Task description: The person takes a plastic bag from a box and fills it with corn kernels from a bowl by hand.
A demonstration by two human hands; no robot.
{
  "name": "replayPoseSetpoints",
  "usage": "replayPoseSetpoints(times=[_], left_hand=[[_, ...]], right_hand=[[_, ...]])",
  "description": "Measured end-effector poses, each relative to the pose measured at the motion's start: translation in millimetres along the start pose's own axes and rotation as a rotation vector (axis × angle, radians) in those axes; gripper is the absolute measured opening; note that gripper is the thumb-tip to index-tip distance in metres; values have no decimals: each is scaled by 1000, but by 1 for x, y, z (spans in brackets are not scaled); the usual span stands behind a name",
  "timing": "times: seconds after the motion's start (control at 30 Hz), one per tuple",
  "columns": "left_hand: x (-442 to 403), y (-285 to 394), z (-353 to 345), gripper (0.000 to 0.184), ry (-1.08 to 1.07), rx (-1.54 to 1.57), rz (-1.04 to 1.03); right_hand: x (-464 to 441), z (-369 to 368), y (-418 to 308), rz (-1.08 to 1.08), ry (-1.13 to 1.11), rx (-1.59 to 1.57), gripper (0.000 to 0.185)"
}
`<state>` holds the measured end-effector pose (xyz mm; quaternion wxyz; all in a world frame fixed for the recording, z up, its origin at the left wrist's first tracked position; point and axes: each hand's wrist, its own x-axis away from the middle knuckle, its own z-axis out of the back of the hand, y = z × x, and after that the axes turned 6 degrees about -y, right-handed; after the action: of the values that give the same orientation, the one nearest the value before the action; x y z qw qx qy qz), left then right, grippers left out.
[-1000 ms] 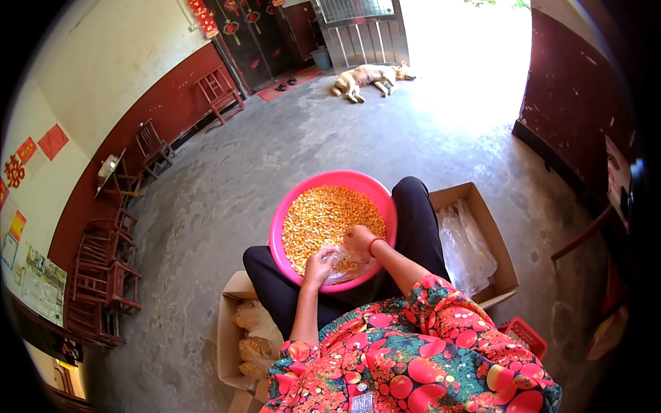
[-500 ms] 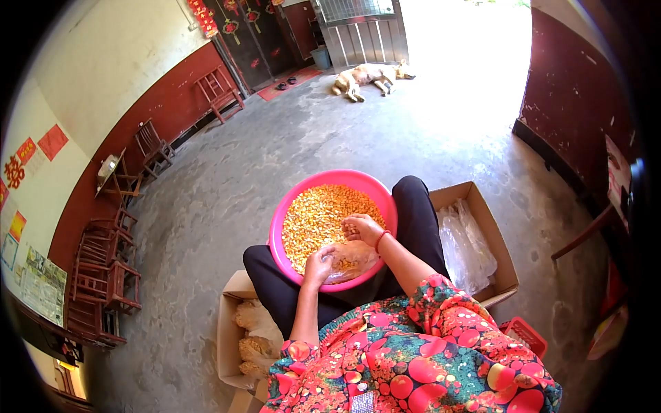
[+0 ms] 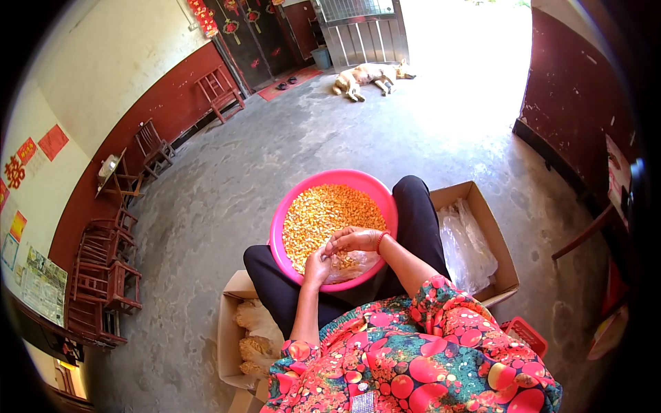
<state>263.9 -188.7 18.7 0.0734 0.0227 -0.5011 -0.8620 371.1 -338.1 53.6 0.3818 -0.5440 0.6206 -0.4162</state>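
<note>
Head view has us looking down at the pink tub [image 3: 276, 237] in our lap, set between the knees of our dark trousers [image 3: 417, 213], with yellow-orange pieces [image 3: 322, 213] spread across it. At its near right side lies the clear bag [image 3: 356, 264], inside the rim; some pieces show through the film, though we cannot tell whether they are in it or underneath.

Our left hand [image 3: 318, 266] is curled nearly closed at the tub's near left, with the bag's edge apparently nipped between thumb and fingers. Our right hand [image 3: 354, 239] comes across above the bag, its fingers loosely bent and gathered, tips right by the left fingertips. We cannot tell whether it has hold of the film or of any pieces.

To handle this well, we judge that the left grip should be firm yet light, since such thin film could tear or slip. The right fingers do best working close to the left ones, easing the edge rather than tugging it. Holding the bag low and inside the rim should let any stray pieces drop back into the tub, and steady knees should stop it tipping.

Near left stands a cardboard box [image 3: 228, 330] with filled bags [image 3: 257, 341]; to our right, another box [image 3: 485, 220] holds a heap of clear plastic [image 3: 465, 248].
</note>
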Motion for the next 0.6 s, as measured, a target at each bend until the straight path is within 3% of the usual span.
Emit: replayPoseSetpoints(times=[0.13, 0.23, 0.3, 0.33, 0.37, 0.43, 0.57, 0.6], left_hand=[[0, -2, -1, 28, 12, 37, 43], [-2, -9, -2, 29, 23, 54, -67], [-1, -3, -1, 27, -39, 70, 9], [-2, -5, -1, 27, -39, 70, 8], [-3, -10, -2, 27, -44, 77, -26], [-3, -11, -1, 27, -50, 85, -59], [-3, -10, -1, 28, -58, 67, -45], [-3, -11, -1, 28, -62, 75, -38]], right_hand=[[1, -4, -1, 72, -4, -100, 18], [1, 0, -1, 70, 136, -91, 16], [-3, 13, 8, 83, 476, 6, 17], [-6, 18, 13, 40, 648, 139, 15], [-7, 25, 21, 40, 648, 138, 15], [-7, 35, 39, -110, 918, 1016, 14], [-12, 25, 51, -265, 963, 1174, 19], [-13, 27, 51, -410, 873, 1186, 25]])
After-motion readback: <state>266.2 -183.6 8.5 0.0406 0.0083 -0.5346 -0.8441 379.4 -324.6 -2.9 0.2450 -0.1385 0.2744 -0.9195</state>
